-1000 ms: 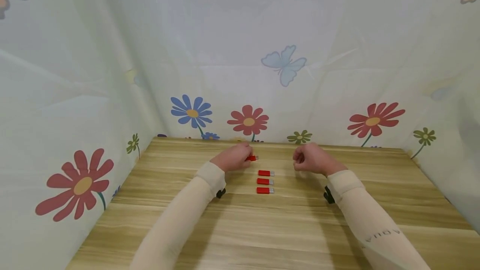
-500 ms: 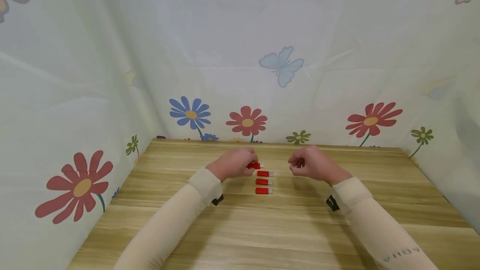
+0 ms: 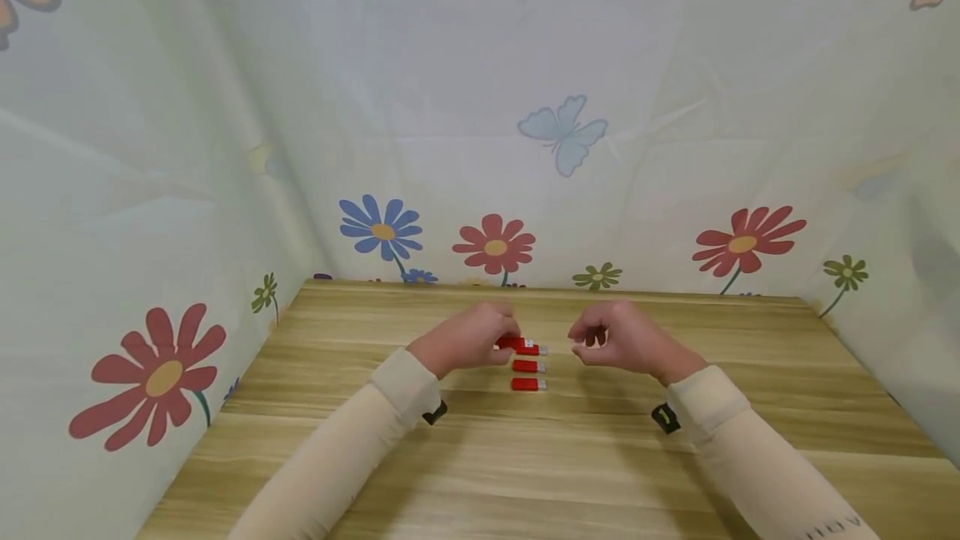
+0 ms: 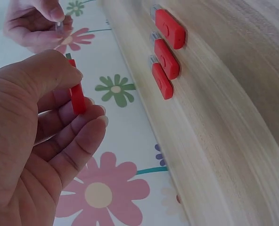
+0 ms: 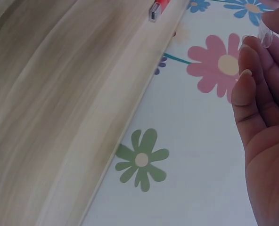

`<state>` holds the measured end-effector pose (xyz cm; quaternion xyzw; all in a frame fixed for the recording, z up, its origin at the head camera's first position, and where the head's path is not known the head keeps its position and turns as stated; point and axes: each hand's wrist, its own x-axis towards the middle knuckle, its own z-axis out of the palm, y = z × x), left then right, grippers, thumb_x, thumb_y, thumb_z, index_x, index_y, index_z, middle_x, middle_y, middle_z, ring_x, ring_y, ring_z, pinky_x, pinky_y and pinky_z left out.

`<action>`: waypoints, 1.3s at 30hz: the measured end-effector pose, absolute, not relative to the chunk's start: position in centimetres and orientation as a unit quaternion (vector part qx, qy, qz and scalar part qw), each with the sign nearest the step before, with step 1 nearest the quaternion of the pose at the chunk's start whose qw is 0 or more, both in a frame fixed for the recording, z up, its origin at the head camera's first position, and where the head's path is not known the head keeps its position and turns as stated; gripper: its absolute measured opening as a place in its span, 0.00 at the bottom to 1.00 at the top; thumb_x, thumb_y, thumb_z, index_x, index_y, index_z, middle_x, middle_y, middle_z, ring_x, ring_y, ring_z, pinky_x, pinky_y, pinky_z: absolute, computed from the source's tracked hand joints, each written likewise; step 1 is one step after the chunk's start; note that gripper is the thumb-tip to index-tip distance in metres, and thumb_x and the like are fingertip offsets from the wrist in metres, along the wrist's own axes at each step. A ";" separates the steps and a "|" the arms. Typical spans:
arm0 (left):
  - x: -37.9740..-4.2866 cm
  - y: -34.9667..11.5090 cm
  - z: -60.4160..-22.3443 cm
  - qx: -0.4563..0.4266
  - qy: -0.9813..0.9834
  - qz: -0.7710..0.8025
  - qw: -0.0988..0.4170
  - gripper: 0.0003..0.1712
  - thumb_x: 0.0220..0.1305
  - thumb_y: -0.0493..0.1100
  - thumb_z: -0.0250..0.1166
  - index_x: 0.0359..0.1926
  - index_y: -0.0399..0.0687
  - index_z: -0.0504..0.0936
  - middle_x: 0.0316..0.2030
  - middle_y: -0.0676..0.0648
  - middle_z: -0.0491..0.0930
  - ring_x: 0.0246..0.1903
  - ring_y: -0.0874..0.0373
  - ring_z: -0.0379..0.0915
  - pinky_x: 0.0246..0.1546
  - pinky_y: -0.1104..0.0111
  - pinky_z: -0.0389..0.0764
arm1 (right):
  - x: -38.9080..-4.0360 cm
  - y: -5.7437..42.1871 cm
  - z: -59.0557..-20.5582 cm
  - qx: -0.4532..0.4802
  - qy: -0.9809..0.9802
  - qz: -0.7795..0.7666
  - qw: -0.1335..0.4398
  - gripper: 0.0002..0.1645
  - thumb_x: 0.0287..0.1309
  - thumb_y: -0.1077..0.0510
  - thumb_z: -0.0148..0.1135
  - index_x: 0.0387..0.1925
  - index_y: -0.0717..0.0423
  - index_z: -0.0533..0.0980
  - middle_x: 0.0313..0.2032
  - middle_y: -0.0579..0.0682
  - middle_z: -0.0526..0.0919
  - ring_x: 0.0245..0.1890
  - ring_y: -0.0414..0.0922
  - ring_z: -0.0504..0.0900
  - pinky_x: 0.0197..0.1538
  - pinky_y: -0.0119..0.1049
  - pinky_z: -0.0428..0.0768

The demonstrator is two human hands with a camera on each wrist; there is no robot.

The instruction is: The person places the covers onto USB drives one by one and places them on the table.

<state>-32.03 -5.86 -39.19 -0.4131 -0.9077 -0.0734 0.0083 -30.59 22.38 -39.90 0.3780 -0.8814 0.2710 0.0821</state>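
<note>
My left hand pinches a red USB stick between thumb and fingers, with its connector bare and turned toward the other hand. My right hand faces it across a small gap. Its thumb and fingertips pinch a small clear cap, partly hidden by the thumb in the right wrist view. Three more red USB sticks lie in a column on the table: a far one, partly overlapped by the held stick in the head view, a middle one and a near one. Their connector ends point right.
The wood-grain table ends at a back edge behind both hands. White flowered sheeting hangs behind it and along both sides. Dark wrist cameras, such as the right one, sit under the cuffs.
My left hand has brought the held USB stick nearer to me and slightly right, over the far end of the column. My right hand has come slightly left and nearer.
</note>
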 end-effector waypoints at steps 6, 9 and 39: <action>-31.6 -6.4 -39.4 -0.411 -0.909 -0.071 0.004 0.12 0.64 0.46 0.73 0.48 0.50 0.89 0.39 0.53 0.81 0.35 0.62 0.73 0.42 0.75 0.80 | -30.1 21.8 -39.8 0.400 -0.870 0.277 0.086 0.09 0.53 0.60 0.76 0.33 0.42 0.87 0.31 0.37 0.86 0.29 0.44 0.82 0.33 0.36 0.84; -31.4 -6.6 -39.7 -0.414 -0.907 -0.070 0.002 0.13 0.64 0.46 0.73 0.48 0.50 0.89 0.38 0.54 0.81 0.35 0.63 0.73 0.41 0.76 0.80 | -30.0 21.7 -40.0 0.398 -0.872 0.274 0.079 0.09 0.55 0.59 0.75 0.33 0.39 0.87 0.31 0.35 0.85 0.29 0.42 0.82 0.33 0.36 0.84; -30.2 -6.5 -39.7 -0.469 -0.877 -0.099 0.017 0.14 0.64 0.47 0.72 0.49 0.50 0.89 0.41 0.54 0.83 0.36 0.66 0.75 0.45 0.78 0.81 | -28.8 21.2 -41.1 0.408 -0.854 0.312 0.080 0.10 0.54 0.60 0.76 0.33 0.39 0.87 0.32 0.34 0.86 0.28 0.42 0.82 0.33 0.39 0.85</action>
